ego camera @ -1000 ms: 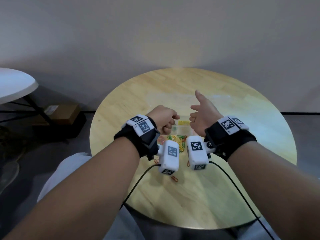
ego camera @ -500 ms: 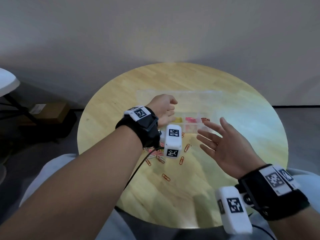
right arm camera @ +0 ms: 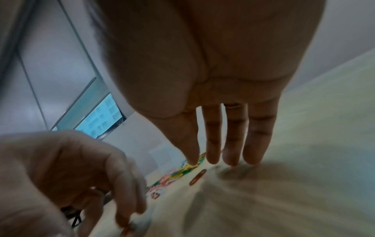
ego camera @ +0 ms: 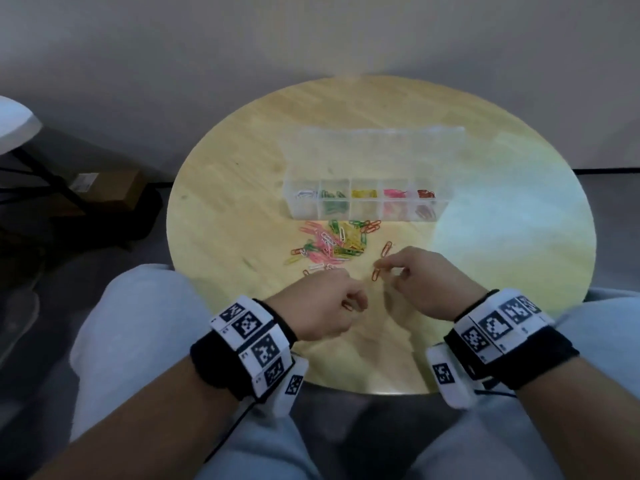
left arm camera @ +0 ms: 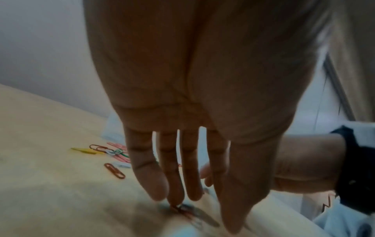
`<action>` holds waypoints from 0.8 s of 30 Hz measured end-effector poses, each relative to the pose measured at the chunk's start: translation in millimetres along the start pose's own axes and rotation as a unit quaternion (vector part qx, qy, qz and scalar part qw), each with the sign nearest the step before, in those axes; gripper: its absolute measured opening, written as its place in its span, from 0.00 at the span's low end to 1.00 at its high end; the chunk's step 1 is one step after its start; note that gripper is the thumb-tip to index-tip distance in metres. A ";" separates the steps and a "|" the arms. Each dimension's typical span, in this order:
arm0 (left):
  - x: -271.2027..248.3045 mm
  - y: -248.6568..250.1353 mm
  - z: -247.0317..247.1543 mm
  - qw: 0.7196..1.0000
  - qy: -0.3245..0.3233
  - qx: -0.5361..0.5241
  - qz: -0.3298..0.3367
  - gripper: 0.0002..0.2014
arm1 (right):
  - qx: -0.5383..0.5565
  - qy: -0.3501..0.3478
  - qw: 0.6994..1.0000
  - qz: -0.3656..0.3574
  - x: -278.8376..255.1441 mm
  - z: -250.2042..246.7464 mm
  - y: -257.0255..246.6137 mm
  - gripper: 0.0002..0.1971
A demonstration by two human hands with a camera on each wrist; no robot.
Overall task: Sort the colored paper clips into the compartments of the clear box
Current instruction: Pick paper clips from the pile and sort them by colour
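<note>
Nearer you than the clear box [ego camera: 367, 199] on the table [ego camera: 221, 188], past the loose paper clip pile [ego camera: 332, 242], your left hand [ego camera: 320, 311] seems to pinch a red clip [left arm camera: 178, 209] with curled fingers [left arm camera: 172, 184], while your right hand [ego camera: 429, 282] pinches an orange clip [ego camera: 375, 273].

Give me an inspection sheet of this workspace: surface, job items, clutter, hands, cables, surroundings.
Surface: round wooden table, bare at right.
Job's things: clear box, lid open, clips sorted by colour in five compartments; mixed clip pile in front of it.
Clutter: nothing seen.
Hands: left hand fingers down on a red clip; right hand fingertips at an orange clip.
Cables: black cable from left wrist.
Surroundings: grey wall, white table, cardboard box.
</note>
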State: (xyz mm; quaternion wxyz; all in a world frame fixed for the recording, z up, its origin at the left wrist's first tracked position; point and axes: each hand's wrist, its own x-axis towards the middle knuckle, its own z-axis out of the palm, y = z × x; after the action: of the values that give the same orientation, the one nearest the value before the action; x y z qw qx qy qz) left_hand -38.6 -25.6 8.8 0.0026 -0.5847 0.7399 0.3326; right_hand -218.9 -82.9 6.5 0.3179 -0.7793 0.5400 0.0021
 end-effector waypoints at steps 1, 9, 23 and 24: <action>2.8 -2.3 3.5 1.000 0.002 0.025 0.013 0.17 | -0.022 -0.003 1.000 -0.012 1.1 2.6 -2.7 0.18; 13.6 -8.8 11.3 0.997 0.060 0.044 0.005 0.14 | -0.102 0.025 0.994 0.040 7.7 7.7 -7.4 0.09; -7.8 -43.3 -33.6 0.967 0.160 -0.159 -0.118 0.08 | -0.121 0.001 0.992 0.038 3.0 8.9 -7.6 0.08; -7.4 -46.1 -34.4 0.965 0.164 -0.165 -0.124 0.09 | -0.125 0.001 0.991 0.038 3.1 8.9 -6.7 0.09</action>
State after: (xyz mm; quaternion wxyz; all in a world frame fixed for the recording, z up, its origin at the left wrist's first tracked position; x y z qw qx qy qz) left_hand 17.0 -40.6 16.0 -0.1741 -0.7111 0.5865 0.3465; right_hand -208.9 -79.7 1.7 0.2173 -0.7920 0.5648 0.0811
